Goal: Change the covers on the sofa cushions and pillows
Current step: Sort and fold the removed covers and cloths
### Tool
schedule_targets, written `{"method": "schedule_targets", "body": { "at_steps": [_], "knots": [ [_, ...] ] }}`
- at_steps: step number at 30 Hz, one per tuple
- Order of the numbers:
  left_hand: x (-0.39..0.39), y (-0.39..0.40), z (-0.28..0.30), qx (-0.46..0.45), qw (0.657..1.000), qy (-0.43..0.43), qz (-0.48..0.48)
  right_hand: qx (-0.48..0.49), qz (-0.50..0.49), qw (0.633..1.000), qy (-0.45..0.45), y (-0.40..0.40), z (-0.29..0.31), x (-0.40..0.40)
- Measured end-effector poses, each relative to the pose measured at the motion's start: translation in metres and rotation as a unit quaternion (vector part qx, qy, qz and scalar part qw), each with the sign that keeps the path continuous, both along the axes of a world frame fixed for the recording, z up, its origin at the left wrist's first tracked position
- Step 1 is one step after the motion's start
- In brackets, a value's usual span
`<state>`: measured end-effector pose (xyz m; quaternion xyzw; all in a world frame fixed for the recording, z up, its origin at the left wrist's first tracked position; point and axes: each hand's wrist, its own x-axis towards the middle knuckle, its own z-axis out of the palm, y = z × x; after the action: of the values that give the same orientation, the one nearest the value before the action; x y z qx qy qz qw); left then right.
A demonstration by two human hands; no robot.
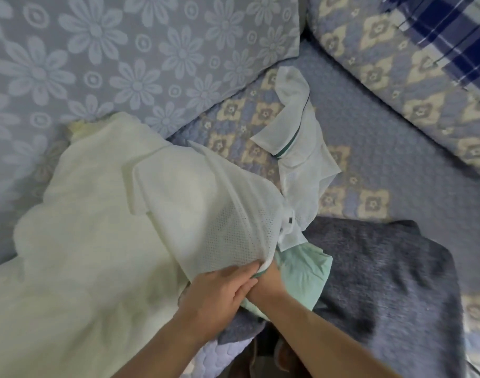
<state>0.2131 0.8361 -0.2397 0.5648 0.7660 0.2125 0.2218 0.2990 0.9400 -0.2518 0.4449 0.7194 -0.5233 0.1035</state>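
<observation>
**Soft mesh cover, bulky pillow: grip the hem, not the weave**

Up and to the left of your hands lies the cream pillow insert (78,214), big, puffy and light by the look of it; it will squash under pressure and spring back, so expect it to fight the opening rather than slide in. Stretched over its near end is the white mesh cover (222,214), thin, limp and perforated. It should be almost weightless, and the open weave will likely snag fingertips and drag on the insert's cloth.

Your left hand (219,290) lies flat on the cover's lower edge, fingers fairly straight, pressing it down. Touching it on its right, your right hand (266,279) is tucked under the hem, fingers curled; it seems to be pinching the green-trimmed edge, though the fold hides the fingertips. The two hands sit together at that hem.

Take hold at the trimmed hem, where the cloth is doubled and strongest, and avoid tugging on the bare mesh. Beyond your right hand the cover's loose tail (296,148) trails across the quilted sofa seat (397,148); a mint-green cloth (304,279) lies just right of your right hand, on a blue-grey knitted cushion (383,274).
</observation>
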Motion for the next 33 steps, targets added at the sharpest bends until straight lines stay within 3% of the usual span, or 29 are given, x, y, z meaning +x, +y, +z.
{"method": "schedule_targets", "body": {
  "at_steps": [2,3,5,7,8,9,11,12,13,15,18,20,22,24,26,30,31,33],
  "knots": [
    [0.004,-0.004,-0.003,-0.024,0.997,-0.014,0.070,-0.002,0.211,0.977,-0.022,-0.002,-0.007,0.014],
    [0.007,-0.007,-0.008,-0.048,0.991,-0.037,0.123,0.028,0.238,0.970,-0.029,0.003,-0.011,0.025],
    [0.013,-0.020,-0.019,-0.093,0.969,-0.072,0.216,0.134,0.156,0.978,-0.023,0.027,-0.024,0.048],
    [0.027,-0.037,-0.035,-0.088,0.955,-0.042,0.281,0.274,0.061,0.958,-0.048,0.059,-0.035,0.067],
    [0.038,-0.049,-0.047,-0.089,0.935,-0.053,0.339,0.294,0.049,0.952,-0.078,0.075,-0.036,0.070],
    [0.048,-0.057,-0.055,-0.105,0.900,-0.101,0.410,0.272,0.067,0.954,-0.106,0.087,-0.038,0.067],
    [0.065,-0.066,-0.075,-0.168,0.771,-0.247,0.562,0.212,0.139,0.957,-0.138,0.099,-0.046,0.055],
    [0.070,-0.067,-0.082,-0.218,0.707,-0.312,0.596,0.200,0.176,0.951,-0.159,0.100,-0.049,0.047],
    [0.074,-0.067,-0.089,-0.259,0.672,-0.352,0.598,0.187,0.198,0.947,-0.173,0.100,-0.054,0.042],
    [0.076,-0.062,-0.100,-0.258,0.669,-0.371,0.590,0.142,0.169,0.955,-0.199,0.108,-0.058,0.034],
    [0.075,-0.045,-0.105,-0.158,0.662,-0.368,0.633,0.087,0.011,0.977,-0.194,0.128,-0.061,0.037],
    [0.078,-0.033,-0.104,-0.142,0.686,-0.312,0.642,0.015,-0.077,0.980,-0.181,0.139,-0.058,0.052],
    [0.083,-0.027,-0.102,-0.156,0.713,-0.253,0.635,-0.054,-0.095,0.978,-0.176,0.140,-0.049,0.072],
    [0.089,-0.027,-0.101,-0.136,0.713,-0.292,0.623,-0.121,-0.113,0.971,-0.171,0.130,-0.035,0.092],
    [0.091,-0.022,-0.097,-0.146,0.656,-0.411,0.615,-0.210,-0.176,0.951,-0.144,0.116,-0.027,0.108],
    [0.090,-0.007,-0.086,-0.089,0.427,-0.569,0.697,-0.277,-0.273,0.916,-0.097,0.097,-0.027,0.116],
    [0.089,-0.004,-0.079,-0.071,0.396,-0.593,0.698,-0.278,-0.295,0.910,-0.086,0.096,-0.026,0.114],
    [0.089,-0.004,-0.068,-0.041,0.365,-0.625,0.688,-0.282,-0.337,0.896,-0.068,0.095,-0.017,0.111]
  ]
}}
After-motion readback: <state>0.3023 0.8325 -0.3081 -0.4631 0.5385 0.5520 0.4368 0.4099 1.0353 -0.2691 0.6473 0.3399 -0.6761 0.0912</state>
